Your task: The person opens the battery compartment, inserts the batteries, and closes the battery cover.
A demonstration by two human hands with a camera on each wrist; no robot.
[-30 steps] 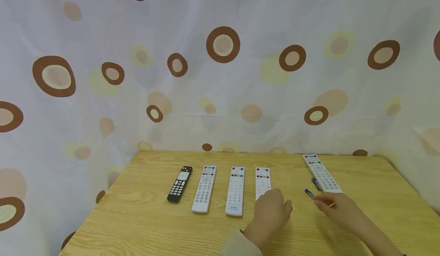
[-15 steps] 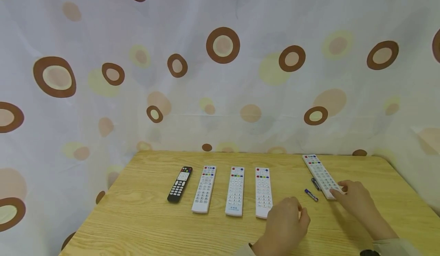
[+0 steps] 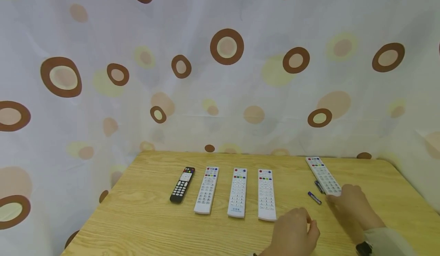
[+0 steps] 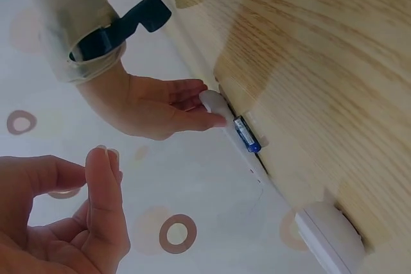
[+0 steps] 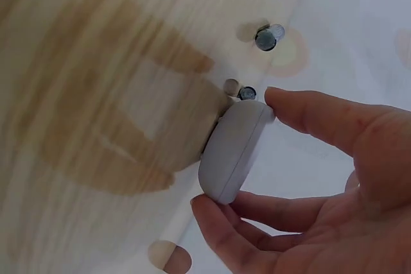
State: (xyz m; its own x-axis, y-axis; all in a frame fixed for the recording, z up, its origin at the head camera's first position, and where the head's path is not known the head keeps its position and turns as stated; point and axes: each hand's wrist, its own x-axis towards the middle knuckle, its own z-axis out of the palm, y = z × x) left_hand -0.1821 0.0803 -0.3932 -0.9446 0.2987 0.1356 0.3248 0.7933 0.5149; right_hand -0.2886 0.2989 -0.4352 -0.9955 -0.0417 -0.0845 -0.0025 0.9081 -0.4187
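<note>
My right hand (image 3: pixel 354 206) grips the near end of the white remote control (image 3: pixel 323 176) at the right of the table. In the right wrist view, thumb and fingers pinch the two sides of the remote's rounded end (image 5: pixel 231 152). One battery (image 3: pixel 319 186) lies right beside that remote's left edge. A second blue battery (image 3: pixel 314 198) lies a little nearer, to the left; the left wrist view shows a blue battery (image 4: pixel 247 134) close up. Loosely curled, my left hand (image 3: pixel 292 231) hovers by the near end of another white remote (image 3: pixel 266 195), nothing between thumb and fingers.
Further left, two more white remotes (image 3: pixel 237 193) (image 3: pixel 207 190) and a black remote (image 3: pixel 182 184) lie in a row on the wooden table (image 3: pixel 144 225). A curtain with brown rings (image 3: pixel 227 47) hangs behind the table. A dark strap (image 3: pixel 364 248) is on the right wrist.
My right hand has let go of the blue battery and moved right to grip the white remote's near end. The left hand has moved right and nearer, uncovering the fourth remote.
</note>
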